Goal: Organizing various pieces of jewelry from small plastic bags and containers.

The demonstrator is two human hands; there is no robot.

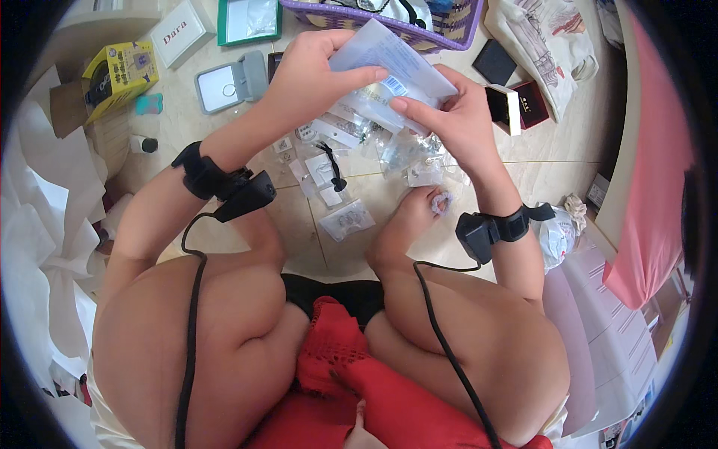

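Note:
Both hands hold a pale, translucent printed packet [392, 67] with a barcode, above the tiled floor. My left hand [314, 70] grips its left side, the thumb lying across the front. On its lower right edge, my right hand [454, 115] has its thumb in front and fingers behind. Below the packet lie several small clear plastic bags [409, 151], a black cord item [335, 168], a small white card [331, 196] and a clear bag with rings or similar small pieces [348, 220]. An open grey ring box [221, 90] with a ring stands left of my left hand.
A purple-rimmed woven basket [381, 17] stands at the back. Around it are a green box [248, 42], a white box [182, 33], a yellow box [126, 76], a black square box [493, 62], an open red jewellery box [530, 104] and a printed cloth bag [544, 50].

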